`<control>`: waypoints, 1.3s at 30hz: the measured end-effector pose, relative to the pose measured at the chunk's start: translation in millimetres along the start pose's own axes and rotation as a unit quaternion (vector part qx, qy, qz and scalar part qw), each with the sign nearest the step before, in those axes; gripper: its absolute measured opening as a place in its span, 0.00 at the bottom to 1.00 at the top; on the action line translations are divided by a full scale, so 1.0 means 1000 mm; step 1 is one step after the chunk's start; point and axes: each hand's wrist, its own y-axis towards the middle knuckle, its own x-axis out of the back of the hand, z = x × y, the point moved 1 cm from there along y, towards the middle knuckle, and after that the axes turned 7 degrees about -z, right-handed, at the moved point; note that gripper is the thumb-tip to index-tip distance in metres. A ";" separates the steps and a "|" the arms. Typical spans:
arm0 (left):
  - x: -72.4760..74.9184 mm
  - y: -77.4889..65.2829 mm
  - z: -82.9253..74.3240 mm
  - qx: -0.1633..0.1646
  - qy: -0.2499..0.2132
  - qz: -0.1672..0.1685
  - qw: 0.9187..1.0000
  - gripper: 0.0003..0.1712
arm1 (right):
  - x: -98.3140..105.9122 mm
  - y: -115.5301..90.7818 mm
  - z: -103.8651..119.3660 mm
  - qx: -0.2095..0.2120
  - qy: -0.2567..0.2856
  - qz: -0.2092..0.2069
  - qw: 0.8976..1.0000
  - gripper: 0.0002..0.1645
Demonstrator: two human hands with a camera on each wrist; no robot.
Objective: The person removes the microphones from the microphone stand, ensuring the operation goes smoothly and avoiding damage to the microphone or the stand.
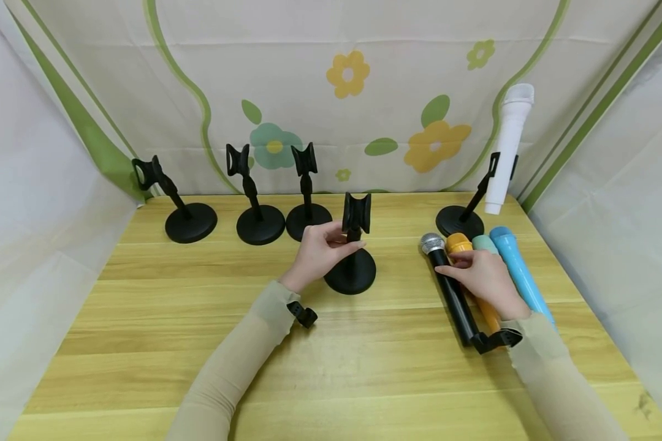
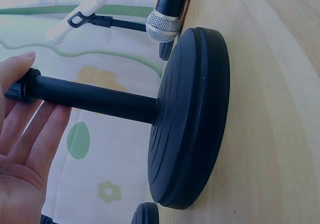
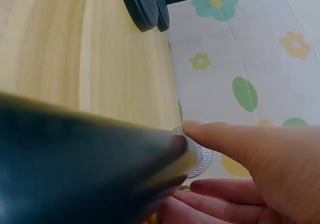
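A black microphone stand with a round base stands at mid-table. My left hand grips its upper post below the clip, thumb on one side and fingers on the other; in the left wrist view the base appears large. To the right lies a black microphone with a silver mesh head. My right hand holds it near the head, thumb on its left side and fingers on the other. Partly under that hand are an orange microphone and a mint green one.
A blue microphone lies right of the mint one. Behind them a stand carries a white microphone, tilted upward. Three more black stands, left, middle and right, line the back edge before a flowered curtain.
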 end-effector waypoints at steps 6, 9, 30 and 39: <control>0.000 0.000 0.001 0.001 0.004 -0.002 1.000 0.13 | 0.008 0.001 0.005 0.004 0.010 -0.018 1.000 0.39; 0.000 0.000 0.000 0.000 0.006 -0.002 1.000 0.13 | 0.013 0.003 0.011 0.025 0.015 -0.039 0.999 0.37; 0.000 0.000 0.001 -0.004 -0.004 0.002 1.000 0.12 | 0.018 0.013 0.086 0.046 0.214 -0.075 0.973 0.31; 0.001 0.000 -0.001 -0.001 -0.007 0.005 1.000 0.11 | -0.001 0.019 0.116 0.109 0.279 -0.076 0.951 0.27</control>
